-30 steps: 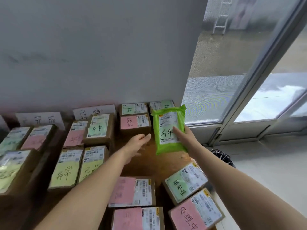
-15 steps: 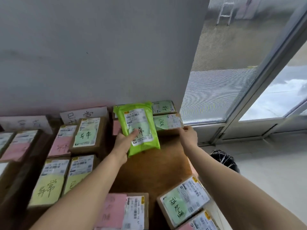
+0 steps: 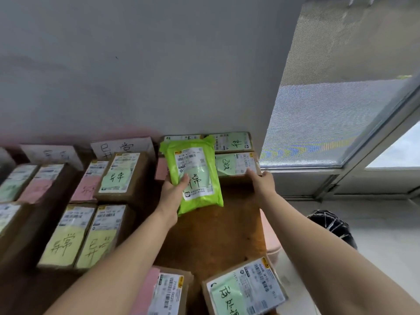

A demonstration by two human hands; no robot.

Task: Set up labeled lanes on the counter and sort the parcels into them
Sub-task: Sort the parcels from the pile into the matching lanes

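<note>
I read the mailer (image 3: 200, 169) as bright lime green, its label (image 3: 193, 160) white with black print. The boxes (image 3: 123, 196) are brown cardboard. They carry a green slip (image 3: 116, 178), a pink slip (image 3: 86, 187) and a yellow slip (image 3: 64, 246), each hand-marked in black. The lane card (image 3: 123, 147) is white with black characters. The counter (image 3: 216, 235) is orange-brown and the wall (image 3: 136, 76) flat grey.

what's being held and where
The left hand grips the green bag by its lower left edge, thumb on its front. The right hand only touches a box.
</note>
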